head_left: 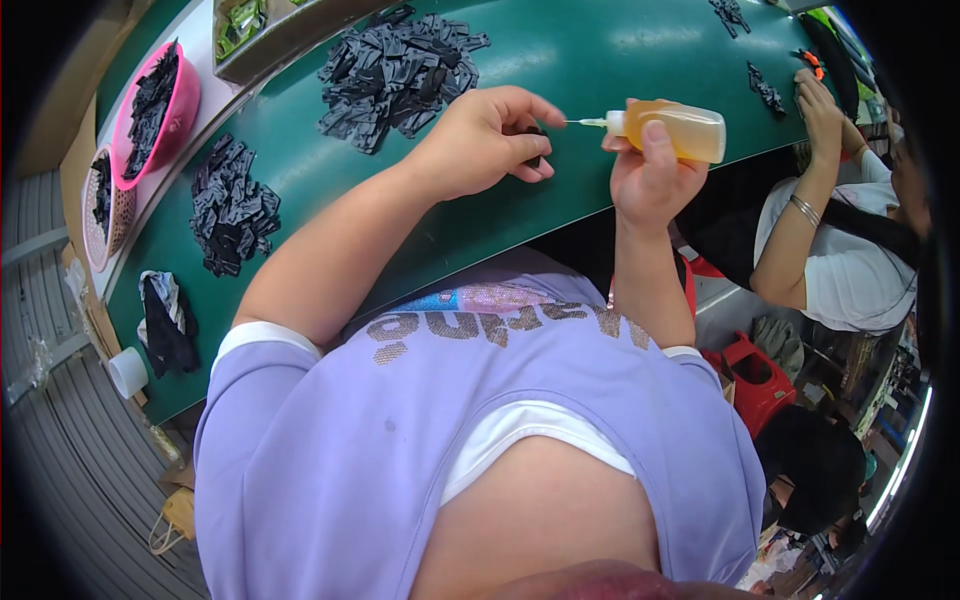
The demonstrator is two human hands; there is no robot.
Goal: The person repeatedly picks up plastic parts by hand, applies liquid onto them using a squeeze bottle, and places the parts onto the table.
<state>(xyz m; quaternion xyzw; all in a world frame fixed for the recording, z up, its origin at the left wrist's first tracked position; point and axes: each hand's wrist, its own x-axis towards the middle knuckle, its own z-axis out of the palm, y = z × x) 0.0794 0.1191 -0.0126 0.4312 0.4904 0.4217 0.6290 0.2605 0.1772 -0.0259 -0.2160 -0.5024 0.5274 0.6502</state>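
My left hand point(470, 145), fingers curled, pinches a small black plastic part point(538, 142) above the green table point(560, 60). Most of that part is hidden by my fingers. Upright in my right hand's point(655, 185) grip is no bottle; rather, the squeeze bottle point(697, 133) of amber liquid lies sideways there, its thin needle tip pointing left. The needle's end is close to my left fingertips; whether it touches the part I cannot tell. Beyond my left hand lies a large pile of black plastic parts point(395, 80). Left of my left forearm is a smaller pile of black parts point(232, 205).
A pink bowl point(186, 112) and a pale basket point(122, 208), both with black parts, stand at the left. A metal tray point(300, 30) holds green pieces. A dark cloth point(168, 325) and white cup point(128, 372) sit near the left corner. Another person point(840, 245) works at the right.
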